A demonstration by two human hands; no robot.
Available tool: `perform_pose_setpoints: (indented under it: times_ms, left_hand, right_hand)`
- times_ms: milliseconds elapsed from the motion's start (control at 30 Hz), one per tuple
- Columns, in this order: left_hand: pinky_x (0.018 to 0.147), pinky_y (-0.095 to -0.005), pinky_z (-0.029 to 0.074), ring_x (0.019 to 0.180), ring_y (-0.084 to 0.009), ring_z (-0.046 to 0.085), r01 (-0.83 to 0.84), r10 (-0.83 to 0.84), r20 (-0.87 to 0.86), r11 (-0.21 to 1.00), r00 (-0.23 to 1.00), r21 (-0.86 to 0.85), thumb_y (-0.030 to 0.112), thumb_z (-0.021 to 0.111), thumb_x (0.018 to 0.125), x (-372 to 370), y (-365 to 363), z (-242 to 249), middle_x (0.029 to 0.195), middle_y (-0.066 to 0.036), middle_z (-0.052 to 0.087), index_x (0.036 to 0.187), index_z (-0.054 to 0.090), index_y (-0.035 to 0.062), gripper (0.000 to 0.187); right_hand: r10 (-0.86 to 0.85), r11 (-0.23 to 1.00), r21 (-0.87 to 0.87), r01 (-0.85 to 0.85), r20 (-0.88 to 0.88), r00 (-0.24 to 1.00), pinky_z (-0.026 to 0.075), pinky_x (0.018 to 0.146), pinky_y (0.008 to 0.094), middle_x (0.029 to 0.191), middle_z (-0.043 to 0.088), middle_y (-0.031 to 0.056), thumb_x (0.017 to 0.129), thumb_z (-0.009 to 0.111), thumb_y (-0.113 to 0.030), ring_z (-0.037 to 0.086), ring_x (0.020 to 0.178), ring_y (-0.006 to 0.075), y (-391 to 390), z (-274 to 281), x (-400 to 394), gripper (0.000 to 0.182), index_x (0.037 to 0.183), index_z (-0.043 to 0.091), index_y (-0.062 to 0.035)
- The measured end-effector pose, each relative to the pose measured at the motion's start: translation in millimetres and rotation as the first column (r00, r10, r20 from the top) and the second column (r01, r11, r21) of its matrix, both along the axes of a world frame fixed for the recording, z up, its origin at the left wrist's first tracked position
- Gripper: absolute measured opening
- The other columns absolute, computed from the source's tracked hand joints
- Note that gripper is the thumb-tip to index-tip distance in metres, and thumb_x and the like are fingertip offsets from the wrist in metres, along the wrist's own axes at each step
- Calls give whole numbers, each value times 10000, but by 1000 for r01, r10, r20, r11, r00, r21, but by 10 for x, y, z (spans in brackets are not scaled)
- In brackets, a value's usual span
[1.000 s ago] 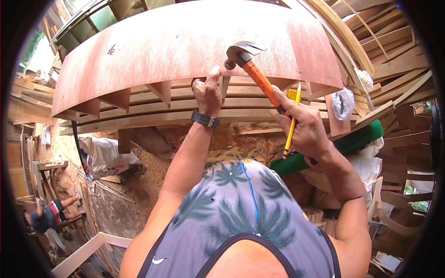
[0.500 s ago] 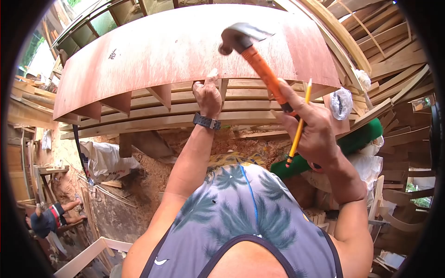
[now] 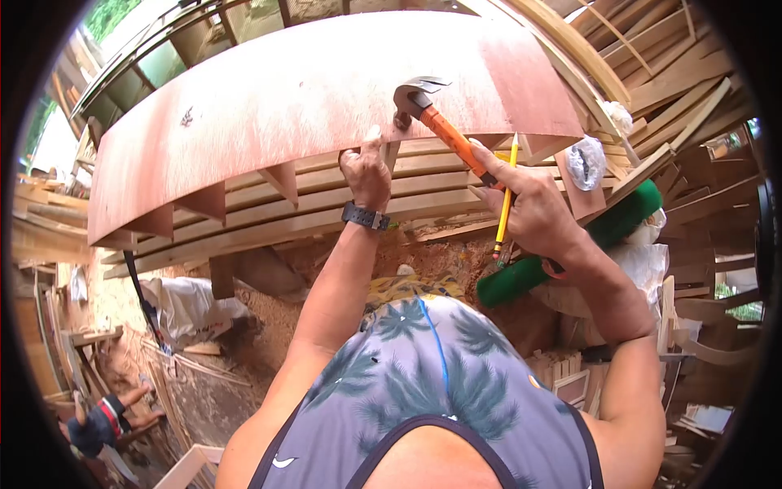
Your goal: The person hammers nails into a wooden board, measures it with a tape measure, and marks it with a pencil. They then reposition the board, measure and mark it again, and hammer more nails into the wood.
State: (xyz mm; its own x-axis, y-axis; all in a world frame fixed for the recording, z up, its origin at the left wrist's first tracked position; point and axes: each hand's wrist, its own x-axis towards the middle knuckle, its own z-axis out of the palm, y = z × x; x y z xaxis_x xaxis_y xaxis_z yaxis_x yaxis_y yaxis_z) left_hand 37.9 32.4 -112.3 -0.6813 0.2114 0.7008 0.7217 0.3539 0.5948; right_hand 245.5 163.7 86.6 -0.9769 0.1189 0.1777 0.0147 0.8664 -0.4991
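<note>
A curved reddish plywood sheet [image 3: 309, 98] lies over a row of wooden ribs [image 3: 283, 181]. My left hand [image 3: 366, 173] is closed on the sheet's near edge, with the thumb on top and the fingers curled below. Gripped in my right hand [image 3: 538, 204] is a claw hammer [image 3: 456, 140] with an orange handle. Its striking face is down at the plywood edge, just right of my left thumb. A yellow pencil [image 3: 507, 200] also sticks out between the fingers of my right hand, tip up.
Long wooden strips [image 3: 318, 213] run beneath the sheet. At the right are a green roll [image 3: 607, 236], a clear plastic bundle [image 3: 586, 163] and stacked lumber [image 3: 684, 98]. White sacks [image 3: 191, 306] lie at the left on sawdust-covered ground. Another person [image 3: 102, 424] sits at the lower left.
The hammer has swung down and left, from raised above the sheet to its near edge, with the pencil carried along. My left hand keeps its hold on the edge.
</note>
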Motion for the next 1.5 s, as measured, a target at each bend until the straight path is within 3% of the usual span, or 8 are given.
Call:
perform_pose_setpoints:
  times_ms: [267,333,400,700,767,867,1200,1500]
  left_hand:
    - [475,-312,403,527,-149,573,341,-443,242,866,863,367,88,549,984,72,-265,-107,1046,-110,772,1256,699,27,317]
    - [611,-304,495,689,-132,636,390,-290,418,904,861,-174,171,609,985,56,-666,-172,1154,-102,733,1311,635,-11,375]
    - [815,-316,526,917,-177,664,352,-528,534,846,660,401,207,633,981,320,-816,233,1154,-112,699,1286,617,-35,389]
    - [934,-397,492,1037,-266,653,642,-580,361,401,730,-653,199,721,877,65,-2408,-117,1122,-126,712,1150,702,-28,356]
    - [844,-318,539,930,-181,676,706,-293,950,695,106,136,214,689,973,83,-2340,556,1065,-95,725,1161,672,-58,331]
    - [831,-288,533,911,-139,670,716,-345,934,630,-87,299,189,722,940,-164,-2261,1134,1031,-83,733,1102,695,-54,294]
    - [804,-299,529,860,-147,649,424,-172,605,854,777,-301,107,673,955,-803,-1427,2142,972,-83,714,1115,676,-19,203]
    - [716,-330,532,760,-175,664,-219,369,361,893,856,-393,125,708,935,-397,-1648,1647,810,-119,699,989,690,-46,181]
  right_hand:
    - [-546,824,-303,479,-196,815,531,665,272,844,704,73,855,816,-142,626,720,95,-178,-408,417,564,1361,619,12]
    - [-713,673,-392,628,-114,692,500,578,244,782,637,6,840,838,-130,573,661,51,-316,-433,580,480,1251,664,47]
    - [-806,567,-440,696,-126,578,546,577,284,760,650,57,845,817,-148,621,643,82,-339,-616,767,433,1209,676,39]
    - [-947,316,-163,935,-112,301,580,686,358,789,716,100,709,893,-143,717,718,208,548,-1227,1474,506,1154,707,12]
    - [-936,339,-25,940,-105,335,584,724,405,842,736,134,704,885,-173,741,781,294,862,-1194,1472,514,1167,710,-33]
    - [-917,398,106,911,10,399,569,760,496,907,742,166,775,830,-198,716,872,397,1499,-1286,1335,405,1147,702,-103]
    - [-798,596,135,792,-10,603,558,749,464,890,723,139,777,826,-219,719,863,366,3173,-1973,819,391,1125,694,-99]
    - [-756,650,85,755,-30,654,547,733,465,819,709,214,816,813,-217,702,795,388,3485,-2513,744,298,896,671,33]
